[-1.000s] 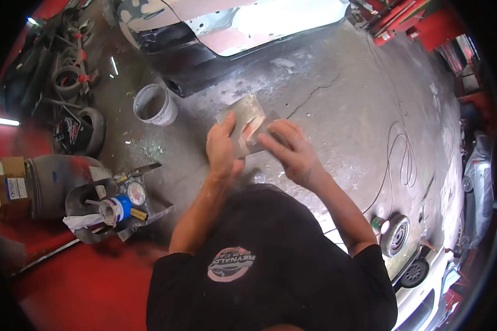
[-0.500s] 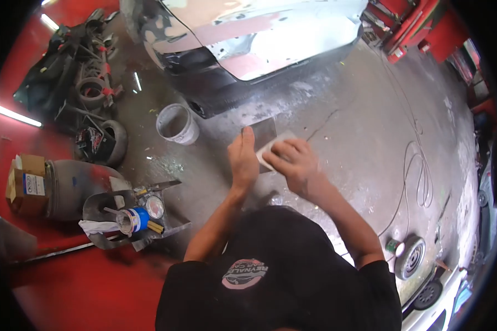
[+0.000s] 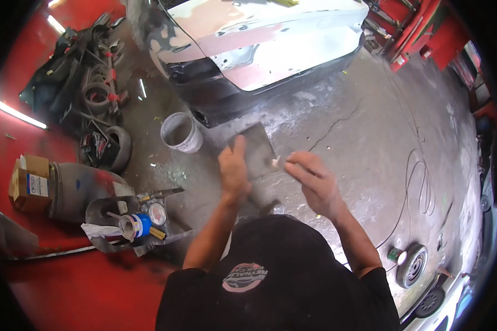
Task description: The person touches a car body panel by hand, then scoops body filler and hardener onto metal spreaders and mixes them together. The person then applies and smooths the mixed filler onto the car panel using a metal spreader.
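My left hand [image 3: 234, 171] is closed round the left edge of a flat grey board [image 3: 258, 148], with the thumb lying on its upper face. A small pale dab of paste [image 3: 275, 163] shows by the board's lower right corner. Just right of that corner is my right hand [image 3: 313, 175], its fingers pinched together on a thin, blurred spreader [image 3: 286, 160] seen nearly edge-on. Both hands are held out over the concrete floor, in front of the black cap.
A car body [image 3: 270, 55] with patchy paint stands ahead. Left of my hands is a grey bucket [image 3: 182, 133]. Cans sit on a stand with a blue-labelled can [image 3: 135, 226] at lower left. A hose [image 3: 408, 187] and a wheel [image 3: 412, 266] lie right.
My right hand has moved off the board to the right, and the spreader has turned from flat to nearly edge-on. My left hand still holds the board. The view has shifted, showing more of the car.
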`<action>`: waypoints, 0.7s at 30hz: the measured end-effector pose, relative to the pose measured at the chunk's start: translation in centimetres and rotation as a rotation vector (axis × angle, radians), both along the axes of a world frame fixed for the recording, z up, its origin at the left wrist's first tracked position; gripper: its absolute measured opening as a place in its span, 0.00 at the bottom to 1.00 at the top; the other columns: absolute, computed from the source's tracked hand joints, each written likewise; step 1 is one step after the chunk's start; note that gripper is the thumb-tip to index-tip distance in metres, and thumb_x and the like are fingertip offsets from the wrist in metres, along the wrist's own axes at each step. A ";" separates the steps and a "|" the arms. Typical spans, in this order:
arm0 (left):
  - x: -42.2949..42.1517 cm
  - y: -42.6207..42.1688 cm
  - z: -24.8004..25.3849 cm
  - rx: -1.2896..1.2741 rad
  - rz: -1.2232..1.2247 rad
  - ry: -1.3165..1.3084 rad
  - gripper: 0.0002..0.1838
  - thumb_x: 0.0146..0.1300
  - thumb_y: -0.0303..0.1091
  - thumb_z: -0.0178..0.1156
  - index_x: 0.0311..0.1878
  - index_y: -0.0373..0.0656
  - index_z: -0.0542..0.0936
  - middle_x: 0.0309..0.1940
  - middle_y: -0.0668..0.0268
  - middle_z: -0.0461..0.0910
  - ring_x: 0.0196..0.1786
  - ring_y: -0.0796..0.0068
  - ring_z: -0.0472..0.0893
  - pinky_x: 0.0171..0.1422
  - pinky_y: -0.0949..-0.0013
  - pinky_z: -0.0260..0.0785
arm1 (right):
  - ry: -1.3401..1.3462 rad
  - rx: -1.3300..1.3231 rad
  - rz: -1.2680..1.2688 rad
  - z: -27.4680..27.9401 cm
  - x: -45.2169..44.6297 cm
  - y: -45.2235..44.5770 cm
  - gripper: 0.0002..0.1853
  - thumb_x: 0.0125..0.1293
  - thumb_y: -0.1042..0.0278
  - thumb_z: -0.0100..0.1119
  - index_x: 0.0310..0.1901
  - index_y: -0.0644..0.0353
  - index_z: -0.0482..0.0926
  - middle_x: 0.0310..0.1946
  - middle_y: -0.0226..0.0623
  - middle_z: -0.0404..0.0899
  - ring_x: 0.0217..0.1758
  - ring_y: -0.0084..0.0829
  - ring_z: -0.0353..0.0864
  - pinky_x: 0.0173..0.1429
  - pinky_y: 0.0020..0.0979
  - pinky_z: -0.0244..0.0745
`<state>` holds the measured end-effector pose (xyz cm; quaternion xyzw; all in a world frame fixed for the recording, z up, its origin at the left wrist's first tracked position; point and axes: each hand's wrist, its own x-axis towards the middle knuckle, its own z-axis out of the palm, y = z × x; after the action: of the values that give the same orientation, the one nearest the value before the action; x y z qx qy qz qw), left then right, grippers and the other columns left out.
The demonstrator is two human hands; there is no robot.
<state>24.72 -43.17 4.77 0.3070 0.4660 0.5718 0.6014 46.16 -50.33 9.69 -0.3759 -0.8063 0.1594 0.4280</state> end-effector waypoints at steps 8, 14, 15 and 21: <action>1.0 -2.0 0.5 -0.175 -0.128 -0.321 0.20 0.87 0.45 0.53 0.57 0.36 0.83 0.48 0.62 0.88 0.49 0.69 0.88 0.57 0.63 0.83 | -0.219 -0.098 -0.105 -5.9 1.8 -0.4 0.29 0.60 0.86 0.64 0.65 0.60 0.84 0.60 0.49 0.80 0.66 0.53 0.80 0.68 0.45 0.80; 1.5 -1.0 -0.2 0.110 -0.169 0.058 0.22 0.88 0.45 0.51 0.47 0.34 0.84 0.43 0.65 0.86 0.45 0.76 0.83 0.52 0.67 0.78 | -0.203 -0.068 -0.226 -2.0 1.1 1.9 0.25 0.59 0.81 0.62 0.61 0.57 0.84 0.55 0.41 0.81 0.64 0.49 0.79 0.70 0.48 0.74; 2.3 -1.1 -0.7 0.131 -0.151 0.158 0.22 0.87 0.43 0.51 0.42 0.35 0.84 0.39 0.68 0.84 0.42 0.79 0.80 0.48 0.69 0.74 | -0.240 -0.023 -0.186 -0.9 -0.1 2.4 0.25 0.59 0.80 0.63 0.60 0.56 0.85 0.54 0.40 0.81 0.63 0.48 0.80 0.70 0.48 0.74; 2.4 0.2 -4.0 0.071 -0.005 0.017 0.24 0.86 0.41 0.53 0.27 0.42 0.73 0.27 0.79 0.67 0.33 0.85 0.62 0.35 0.67 0.56 | -0.329 0.074 -0.113 -2.9 -1.7 1.6 0.24 0.58 0.75 0.62 0.58 0.56 0.87 0.54 0.38 0.82 0.61 0.46 0.81 0.65 0.47 0.77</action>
<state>27.14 -43.01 0.78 0.3340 0.4500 0.5838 0.5874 44.41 -48.68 6.76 -0.4258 -0.8482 0.0418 0.3122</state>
